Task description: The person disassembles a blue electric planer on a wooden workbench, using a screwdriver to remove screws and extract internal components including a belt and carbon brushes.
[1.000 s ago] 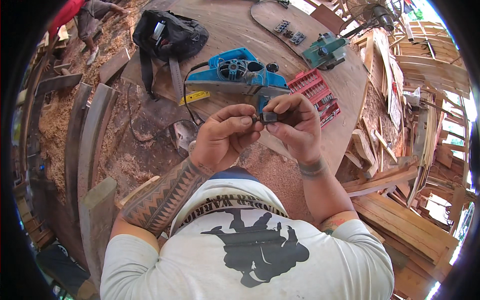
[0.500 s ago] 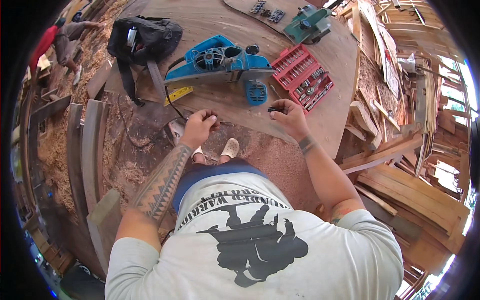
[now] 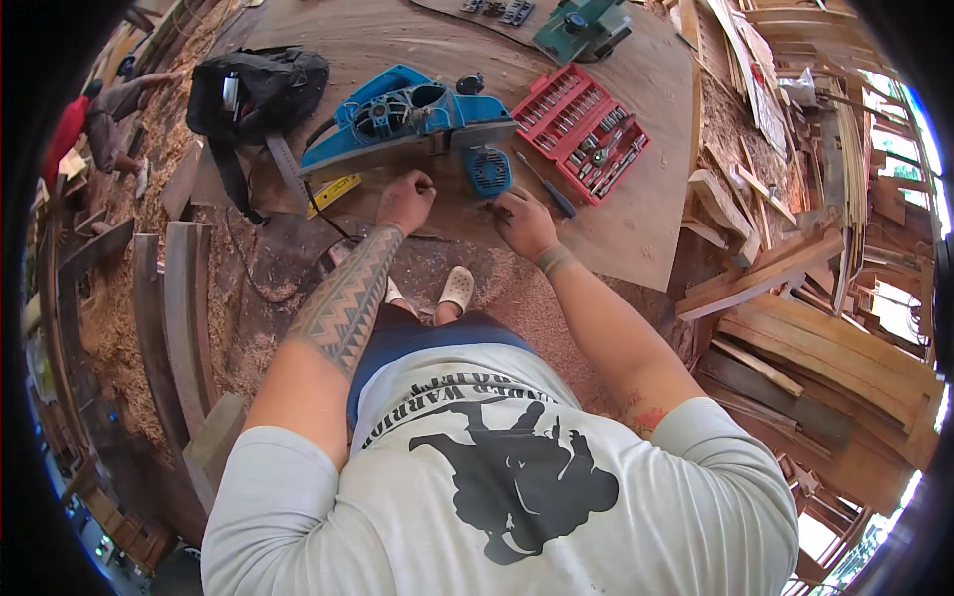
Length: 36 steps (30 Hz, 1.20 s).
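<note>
A blue electric planer (image 3: 397,119) lies on the wooden board in front of me, its housing open at the side. Just short of it, my left hand (image 3: 405,204) is closed, fingertips pinched together; whatever they hold is hidden. My right hand (image 3: 525,221) pinches a small dark piece (image 3: 486,207), too small to name, beside a loose blue vented cover (image 3: 488,173). Right of that hand is a screwdriver (image 3: 558,196) with a dark blue handle. Beyond it, a red socket set case (image 3: 537,121) lies open with bits and sockets inside.
At the left are a black bag (image 3: 260,94) with a strap and a yellow level (image 3: 334,194). A green power tool (image 3: 581,30) stands on the board (image 3: 636,233) at the back. Stacked planks (image 3: 825,372) lie at right, upright boards (image 3: 184,318) at left. Another person (image 3: 104,129) bends at the far left.
Both hands have moved forward toward the planer, the right one also leftward to the blue cover. The screwdriver, mostly covered before, now shows fully. My view has shifted slightly.
</note>
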{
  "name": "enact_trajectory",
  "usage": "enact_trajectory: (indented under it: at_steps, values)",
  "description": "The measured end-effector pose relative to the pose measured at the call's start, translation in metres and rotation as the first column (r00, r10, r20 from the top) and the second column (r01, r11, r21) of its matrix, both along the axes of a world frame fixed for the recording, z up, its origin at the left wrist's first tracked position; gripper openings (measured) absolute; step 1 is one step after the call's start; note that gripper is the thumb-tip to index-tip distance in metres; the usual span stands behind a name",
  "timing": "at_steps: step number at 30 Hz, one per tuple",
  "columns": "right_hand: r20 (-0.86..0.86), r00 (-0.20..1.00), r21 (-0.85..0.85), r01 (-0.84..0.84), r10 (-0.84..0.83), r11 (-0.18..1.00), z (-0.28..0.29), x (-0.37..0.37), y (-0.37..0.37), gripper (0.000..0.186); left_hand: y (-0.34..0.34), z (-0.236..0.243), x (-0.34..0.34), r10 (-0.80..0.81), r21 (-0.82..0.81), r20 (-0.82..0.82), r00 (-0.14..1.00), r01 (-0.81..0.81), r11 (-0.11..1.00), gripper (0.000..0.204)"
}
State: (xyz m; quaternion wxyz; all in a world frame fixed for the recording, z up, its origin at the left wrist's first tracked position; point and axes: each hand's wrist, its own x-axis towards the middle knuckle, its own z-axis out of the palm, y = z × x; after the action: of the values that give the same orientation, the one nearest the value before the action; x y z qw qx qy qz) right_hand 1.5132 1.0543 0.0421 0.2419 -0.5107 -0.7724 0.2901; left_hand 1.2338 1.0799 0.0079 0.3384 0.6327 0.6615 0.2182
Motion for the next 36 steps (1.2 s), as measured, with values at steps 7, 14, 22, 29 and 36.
enact_trajectory:
  at_steps: [7, 14, 22, 29, 36]
  values:
    - [0.005, 0.996, -0.147, 0.085, -0.086, 0.985, 0.007, 0.029, -0.012, 0.032, -0.05, 0.0, -0.041, 0.061, -0.091, 0.244, 0.968, -0.04, 0.995, 0.021]
    - [-0.04, 0.994, -0.208, 0.092, -0.102, 0.974, 0.071, 0.002, 0.003, 0.029, -0.076, 0.158, -0.047, -0.602, -0.058, 0.666, 0.44, 0.835, 0.547, 0.02]
    - [-0.074, 0.995, 0.016, -0.068, 0.069, 0.998, 0.156, -0.111, 0.112, 0.027, -0.018, 0.16, -0.05, -0.599, 0.32, -0.132, 0.79, 0.606, 0.728, 0.023]
    - [0.002, 0.997, -0.175, -0.082, 0.083, 0.981, 0.134, -0.135, 0.165, 0.024, -0.009, 0.16, -0.055, -0.76, 0.359, 0.117, 0.639, 0.687, 0.632, 0.019]
    - [0.012, 0.981, -0.269, -0.185, 0.195, 0.945, 0.15, -0.135, 0.169, 0.024, 0.018, 0.18, -0.119, -0.559, 0.36, 0.184, 0.809, 0.473, 0.804, 0.016]
